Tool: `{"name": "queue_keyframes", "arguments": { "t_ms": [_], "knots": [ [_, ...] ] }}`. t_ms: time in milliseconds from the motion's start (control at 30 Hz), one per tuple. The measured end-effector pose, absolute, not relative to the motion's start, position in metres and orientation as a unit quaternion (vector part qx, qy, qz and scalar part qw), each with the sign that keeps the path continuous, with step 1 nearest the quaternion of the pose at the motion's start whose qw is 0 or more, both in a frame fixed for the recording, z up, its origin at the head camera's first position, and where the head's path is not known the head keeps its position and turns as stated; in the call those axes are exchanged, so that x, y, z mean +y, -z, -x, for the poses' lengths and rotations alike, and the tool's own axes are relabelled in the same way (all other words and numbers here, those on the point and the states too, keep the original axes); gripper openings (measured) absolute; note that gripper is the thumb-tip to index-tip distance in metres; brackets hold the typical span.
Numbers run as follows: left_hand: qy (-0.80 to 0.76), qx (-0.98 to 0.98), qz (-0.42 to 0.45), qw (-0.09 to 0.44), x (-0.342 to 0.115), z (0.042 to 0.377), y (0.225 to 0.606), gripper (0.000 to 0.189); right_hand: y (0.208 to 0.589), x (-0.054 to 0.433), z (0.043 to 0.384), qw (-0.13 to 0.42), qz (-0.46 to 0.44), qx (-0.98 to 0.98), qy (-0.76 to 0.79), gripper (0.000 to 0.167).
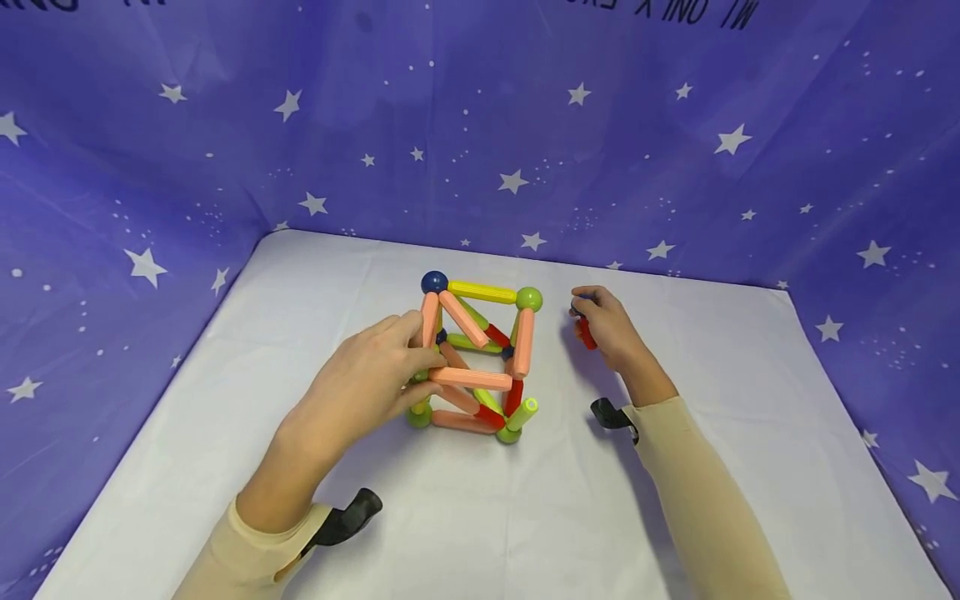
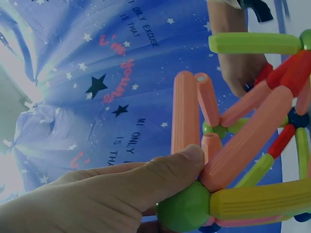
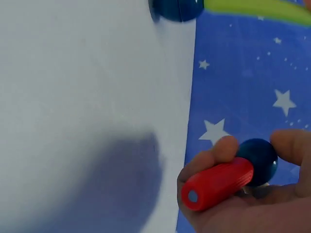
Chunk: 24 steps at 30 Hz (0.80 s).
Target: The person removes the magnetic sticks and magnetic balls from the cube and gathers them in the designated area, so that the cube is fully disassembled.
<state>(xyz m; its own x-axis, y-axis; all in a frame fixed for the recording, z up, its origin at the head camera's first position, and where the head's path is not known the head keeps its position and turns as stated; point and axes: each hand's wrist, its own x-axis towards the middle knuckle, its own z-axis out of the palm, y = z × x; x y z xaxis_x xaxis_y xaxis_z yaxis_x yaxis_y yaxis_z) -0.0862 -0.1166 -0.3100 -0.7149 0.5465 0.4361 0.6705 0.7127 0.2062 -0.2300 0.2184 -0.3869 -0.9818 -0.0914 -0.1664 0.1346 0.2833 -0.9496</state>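
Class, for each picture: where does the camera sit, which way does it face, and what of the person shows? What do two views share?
Head: worn on the head, facing forward and down at the rod-and-ball frame; left hand, right hand and both sleeves show.
Left wrist: facing along the left hand toward a green ball and the starry backdrop; the right hand appears behind.
Right wrist: facing the red rod and blue ball held in the right hand, which shows partly.
Shared: head and right wrist both show the red rod.

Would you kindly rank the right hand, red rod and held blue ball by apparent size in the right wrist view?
1. Right hand
2. Red rod
3. Held blue ball
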Motion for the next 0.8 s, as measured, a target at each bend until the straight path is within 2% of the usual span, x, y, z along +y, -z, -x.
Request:
{"name": "queue_keyframes", "arguments": {
  "t_ms": [200,533,800],
  "knots": [
    [0.166,-0.913,0.333,0.166,-0.119,0.083,0.308,0.022,0.398,0.221,0.254,0.074,-0.032,0.816,0.572,0.042],
    [0.150,-0.913,0.341,0.165,-0.120,0.081,0.307,0.023,0.407,0.228,0.269,0.056,-0.041,0.847,0.527,0.044],
    [0.160,-0.908,0.348,0.168,-0.120,0.083,0.307,0.024,0.413,0.228,0.285,0.069,-0.073,0.884,0.457,0.042]
  ]
}}
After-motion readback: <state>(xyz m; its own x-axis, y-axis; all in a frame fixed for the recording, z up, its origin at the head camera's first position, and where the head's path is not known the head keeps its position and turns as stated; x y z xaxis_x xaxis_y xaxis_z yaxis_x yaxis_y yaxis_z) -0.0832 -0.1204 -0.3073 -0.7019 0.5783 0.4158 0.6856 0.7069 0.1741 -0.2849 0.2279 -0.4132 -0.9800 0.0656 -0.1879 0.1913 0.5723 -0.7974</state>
